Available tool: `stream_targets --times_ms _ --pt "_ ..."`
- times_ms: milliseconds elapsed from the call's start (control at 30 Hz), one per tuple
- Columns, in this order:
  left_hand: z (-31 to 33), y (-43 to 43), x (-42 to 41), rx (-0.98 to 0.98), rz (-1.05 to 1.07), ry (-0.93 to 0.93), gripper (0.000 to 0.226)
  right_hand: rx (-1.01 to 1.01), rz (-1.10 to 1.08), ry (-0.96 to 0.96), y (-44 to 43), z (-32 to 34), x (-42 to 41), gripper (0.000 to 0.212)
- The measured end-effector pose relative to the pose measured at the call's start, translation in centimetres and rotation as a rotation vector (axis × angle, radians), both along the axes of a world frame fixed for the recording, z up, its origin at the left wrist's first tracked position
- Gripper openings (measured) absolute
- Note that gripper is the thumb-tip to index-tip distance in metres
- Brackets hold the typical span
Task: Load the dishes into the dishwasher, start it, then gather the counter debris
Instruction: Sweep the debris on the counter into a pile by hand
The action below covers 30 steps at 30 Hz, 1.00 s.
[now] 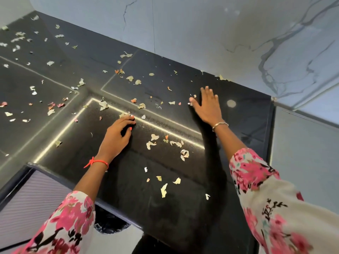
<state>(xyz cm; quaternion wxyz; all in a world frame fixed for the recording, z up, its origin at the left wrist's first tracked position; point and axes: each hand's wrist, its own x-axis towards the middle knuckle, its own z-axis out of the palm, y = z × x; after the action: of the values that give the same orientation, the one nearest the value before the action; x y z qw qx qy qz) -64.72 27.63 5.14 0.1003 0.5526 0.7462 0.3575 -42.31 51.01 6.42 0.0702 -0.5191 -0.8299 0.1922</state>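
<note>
Black counter (247, 125): polished dark stone, crossed by a bright seam (165, 125), which is taken as the landmark for every place below.
Scraps (176, 143): torn pale, green and pink bits are scattered on both sides of the seam. They lie thickest far off past its left end. A loose cluster lies just on the near side, and more lie well nearer, by the counter's front edge.
Left hand (117, 134): set at the seam, fingers curled, with tips and thumb closed on a pale scrap (123, 114) lying on the seam itself. A pinch is judged suited to bits this thin and flat.
Right hand (207, 105): laid palm-down just beyond the seam, fingers straight and slightly apart, nothing gripped. A few small bits are touched by the thumb. The flat placing is judged to serve as a blade for sweeping scraps toward the seam.
Wall (201, 33): grey marbled panel, well beyond the seam. A few bits are lodged at its foot.
Stage: no dishwasher is seen. Gathering is judged barely begun, as most scraps lie unpiled.
Risk: light bits could be swept off the front edge.
</note>
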Motion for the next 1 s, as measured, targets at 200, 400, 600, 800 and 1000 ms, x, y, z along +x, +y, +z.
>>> stream_targets --times_ms 200,400,600,800,1000 --pt "1.1 0.8 -0.1 -0.006 0.024 -0.013 0.022 -0.09 0.483 0.239 -7.2 0.7 -2.0 0.057" --pt "2.4 6.5 -1.6 -0.025 -0.05 -0.018 0.021 -0.074 0.125 0.158 0.1 0.3 -2.2 0.063" --pt "2.6 13.2 -4.5 -0.13 -0.175 0.012 0.032 -0.06 0.259 0.278 0.7 0.1 -1.8 0.053" --pt "1.8 17.0 -6.9 -0.204 -0.212 0.037 0.04 0.181 -0.255 0.066 9.3 0.7 -0.1 0.043" --pt "0.6 17.4 -7.2 -0.137 -0.19 0.051 0.039 0.24 -0.134 0.333 7.7 0.5 -1.5 0.025"
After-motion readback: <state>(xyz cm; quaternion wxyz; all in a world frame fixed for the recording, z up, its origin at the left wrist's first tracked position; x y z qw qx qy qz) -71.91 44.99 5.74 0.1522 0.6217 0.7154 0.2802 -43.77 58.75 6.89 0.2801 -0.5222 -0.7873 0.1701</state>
